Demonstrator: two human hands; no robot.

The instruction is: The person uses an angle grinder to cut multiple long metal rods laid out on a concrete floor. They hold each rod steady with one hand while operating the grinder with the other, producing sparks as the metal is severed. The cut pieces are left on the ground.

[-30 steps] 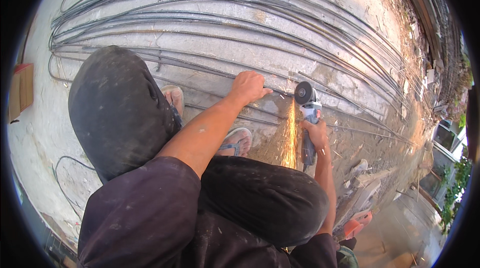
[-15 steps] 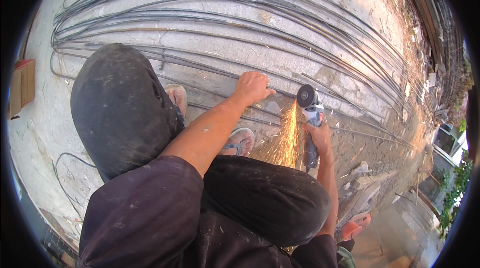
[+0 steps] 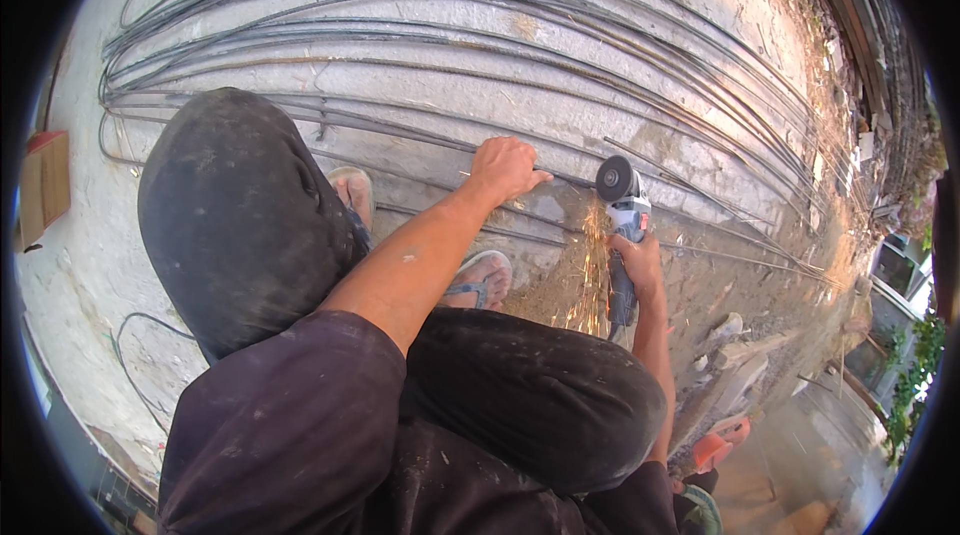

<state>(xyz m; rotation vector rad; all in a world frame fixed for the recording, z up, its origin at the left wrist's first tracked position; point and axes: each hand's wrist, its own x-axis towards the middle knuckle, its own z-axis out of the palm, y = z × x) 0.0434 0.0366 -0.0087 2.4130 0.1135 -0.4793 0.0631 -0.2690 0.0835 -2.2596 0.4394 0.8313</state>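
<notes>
A thin steel rod point(image 3: 560, 178), running left to right across the concrete ground point(image 3: 620, 85), is pinned under the curled left hand point(image 3: 505, 167), while just to its right the grinder point(image 3: 622, 225) is gripped by the closed right hand point(image 3: 638, 260).

The palm and fingertips of the left hand point(image 3: 508, 167) were turned away, so its contact with the steel rod point(image 3: 420, 140) beneath could not be judged. The handle of the angle grinder point(image 3: 622, 235) was covered by the right hand point(image 3: 636, 260), and the disc's cutting edge was lost behind the sparks point(image 3: 585, 280). One sandal point(image 3: 482, 280) was partly hidden by the forearm, the other sandal point(image 3: 352, 190) by the knee. The long rods were cut off at the picture's dark rim. The cardboard box point(image 3: 42, 185) at the left was seen only in part.
</notes>
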